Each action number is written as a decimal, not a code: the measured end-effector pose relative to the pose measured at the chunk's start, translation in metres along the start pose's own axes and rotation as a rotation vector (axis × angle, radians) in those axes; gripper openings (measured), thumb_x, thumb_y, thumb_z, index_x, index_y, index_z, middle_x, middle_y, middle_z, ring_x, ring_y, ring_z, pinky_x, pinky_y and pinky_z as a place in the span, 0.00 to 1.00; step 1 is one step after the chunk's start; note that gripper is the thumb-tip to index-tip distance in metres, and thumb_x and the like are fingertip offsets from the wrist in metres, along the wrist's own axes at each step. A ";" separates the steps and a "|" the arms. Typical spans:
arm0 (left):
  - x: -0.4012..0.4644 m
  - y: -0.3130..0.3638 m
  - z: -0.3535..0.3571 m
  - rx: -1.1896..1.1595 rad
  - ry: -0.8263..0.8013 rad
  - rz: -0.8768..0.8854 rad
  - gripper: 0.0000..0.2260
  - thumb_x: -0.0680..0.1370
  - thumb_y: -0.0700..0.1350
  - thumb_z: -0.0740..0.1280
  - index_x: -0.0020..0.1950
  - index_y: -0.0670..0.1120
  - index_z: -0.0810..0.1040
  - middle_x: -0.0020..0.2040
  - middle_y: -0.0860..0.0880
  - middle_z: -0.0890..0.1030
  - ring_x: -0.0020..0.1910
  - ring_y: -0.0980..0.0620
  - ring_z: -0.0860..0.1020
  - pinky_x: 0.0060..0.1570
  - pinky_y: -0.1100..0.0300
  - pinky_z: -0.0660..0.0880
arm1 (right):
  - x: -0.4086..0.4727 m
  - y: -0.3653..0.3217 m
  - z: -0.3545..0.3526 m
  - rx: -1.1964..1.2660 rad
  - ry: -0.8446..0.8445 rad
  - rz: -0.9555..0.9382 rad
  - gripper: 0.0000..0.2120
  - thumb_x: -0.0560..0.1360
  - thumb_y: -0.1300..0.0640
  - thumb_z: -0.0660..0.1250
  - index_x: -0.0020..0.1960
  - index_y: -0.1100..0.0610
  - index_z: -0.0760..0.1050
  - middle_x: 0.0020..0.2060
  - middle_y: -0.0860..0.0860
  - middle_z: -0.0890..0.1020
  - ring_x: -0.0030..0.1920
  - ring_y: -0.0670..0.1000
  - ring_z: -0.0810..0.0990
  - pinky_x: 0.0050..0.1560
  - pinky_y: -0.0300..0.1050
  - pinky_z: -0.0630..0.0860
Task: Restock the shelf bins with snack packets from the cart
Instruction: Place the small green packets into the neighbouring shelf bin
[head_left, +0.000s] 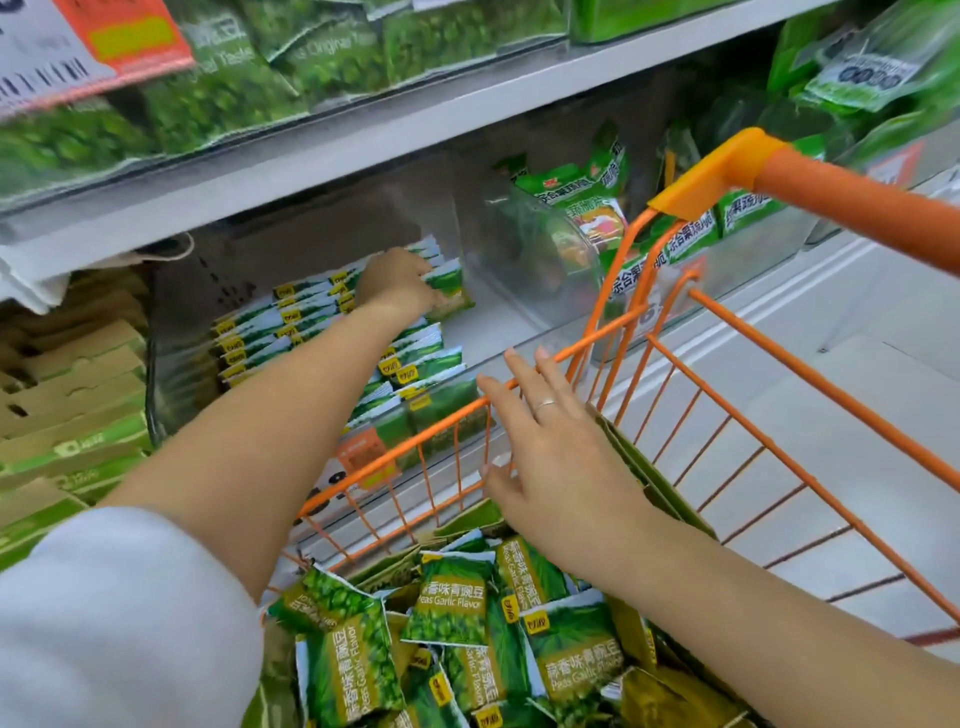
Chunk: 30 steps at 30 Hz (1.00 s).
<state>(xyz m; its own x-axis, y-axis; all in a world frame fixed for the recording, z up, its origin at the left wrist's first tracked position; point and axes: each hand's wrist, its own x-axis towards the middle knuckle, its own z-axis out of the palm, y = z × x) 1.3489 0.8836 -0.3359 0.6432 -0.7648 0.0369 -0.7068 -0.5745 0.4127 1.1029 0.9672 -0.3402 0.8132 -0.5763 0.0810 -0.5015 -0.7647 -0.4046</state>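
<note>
Garlic pea packets fill the cart; right hand fingers released, left hand grasping a bin packet.

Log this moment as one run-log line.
left hand: placing packets in shelf bin | right hand: open over cart | cart packets: remaining

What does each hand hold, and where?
Left hand grips a green snack packet at its top edge, inside the bin. Right hand holds nothing.
</note>
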 end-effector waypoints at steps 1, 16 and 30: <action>0.003 -0.003 0.001 0.097 -0.016 -0.011 0.19 0.74 0.47 0.73 0.64 0.44 0.78 0.64 0.44 0.78 0.62 0.43 0.76 0.59 0.53 0.74 | 0.000 0.000 0.000 0.003 -0.005 -0.004 0.32 0.80 0.50 0.58 0.78 0.50 0.44 0.78 0.49 0.39 0.76 0.50 0.33 0.70 0.40 0.36; -0.036 -0.004 -0.032 -0.133 0.177 0.032 0.17 0.77 0.48 0.67 0.64 0.48 0.73 0.60 0.47 0.77 0.58 0.48 0.75 0.53 0.58 0.71 | -0.002 -0.001 -0.003 0.033 -0.002 0.020 0.30 0.79 0.53 0.60 0.77 0.51 0.52 0.78 0.52 0.46 0.77 0.52 0.40 0.75 0.49 0.49; -0.251 -0.067 -0.003 0.431 -0.723 0.425 0.31 0.79 0.56 0.64 0.78 0.50 0.55 0.77 0.49 0.59 0.74 0.48 0.61 0.68 0.53 0.66 | -0.022 -0.006 0.037 -0.459 -0.645 -0.267 0.13 0.81 0.50 0.58 0.58 0.56 0.72 0.52 0.54 0.77 0.52 0.56 0.77 0.43 0.46 0.71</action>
<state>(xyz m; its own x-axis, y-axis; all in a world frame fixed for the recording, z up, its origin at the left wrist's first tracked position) 1.2355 1.1152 -0.3698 0.0698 -0.8472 -0.5266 -0.9812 -0.1535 0.1168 1.0993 0.9953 -0.3728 0.8611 -0.1877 -0.4725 -0.2252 -0.9740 -0.0235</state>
